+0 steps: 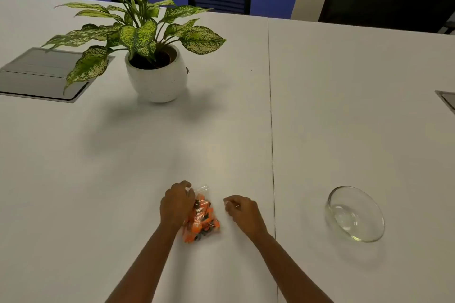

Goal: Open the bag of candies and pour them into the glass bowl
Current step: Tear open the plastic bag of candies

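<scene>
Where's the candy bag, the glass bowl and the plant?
candy bag (202, 216): head view, on the orange candies.
glass bowl (354, 214): head view, on its clear bottom.
plant (138, 32): head view, on a middle leaf.

two bare forearms, no sleeves showing, left grip (176, 204) and right grip (242, 211) ungloved.

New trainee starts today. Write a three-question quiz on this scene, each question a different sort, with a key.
1. True or false: the bowl already holds candies.
2. Which hand touches the bag? A) left hand B) right hand C) both
3. Fill in: the plant stands on the table, to the ___ of the seam.

Key: 1. False, it is empty. 2. A. 3. Left.
</scene>
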Tool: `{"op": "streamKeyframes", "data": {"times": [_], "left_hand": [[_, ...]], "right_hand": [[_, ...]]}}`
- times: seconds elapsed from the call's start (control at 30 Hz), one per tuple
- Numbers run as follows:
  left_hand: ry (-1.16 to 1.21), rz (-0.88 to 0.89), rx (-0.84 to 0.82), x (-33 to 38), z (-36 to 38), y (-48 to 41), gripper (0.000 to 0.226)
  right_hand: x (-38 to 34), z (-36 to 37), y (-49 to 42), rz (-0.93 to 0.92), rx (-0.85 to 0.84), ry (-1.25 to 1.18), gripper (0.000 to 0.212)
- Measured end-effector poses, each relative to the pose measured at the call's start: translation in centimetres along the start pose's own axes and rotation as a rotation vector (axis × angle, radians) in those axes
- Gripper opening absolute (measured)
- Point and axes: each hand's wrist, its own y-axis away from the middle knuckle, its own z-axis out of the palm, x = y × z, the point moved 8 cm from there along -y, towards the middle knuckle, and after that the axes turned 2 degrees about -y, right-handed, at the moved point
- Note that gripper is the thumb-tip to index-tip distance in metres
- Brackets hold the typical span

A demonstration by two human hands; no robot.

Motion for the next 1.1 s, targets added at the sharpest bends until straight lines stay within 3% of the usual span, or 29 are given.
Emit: {"op": "streamKeyframes", "data": {"times": [0.37, 0.5, 0.83, 1.1], "left_hand": [[0.212, -0.028, -0.201, -0.7, 0.4, -0.2, 0.015], [0.34, 0.008, -0.273, 1.7, 0.1, 0.4, 0.024], [0.599, -0.001, -0.207, 7.7, 1.3, 3.2, 0.027], [0.622, 0.096, -0.118, 10.9, 3.6, 5.9, 0.018]], "right_hand": [[0.5, 1.3, 0.4, 0.131, -0.089, -0.055, 0.023], [0.4, 0.0, 0.6, 0.125, -0.042, -0.063, 0.023], [-1.4, -5.6, 1.7, 0.089, 0.188, -0.231, 0.022], [-2.5, -8.9, 3.4, 0.09, 0.315, -0.343, 0.021]]}}
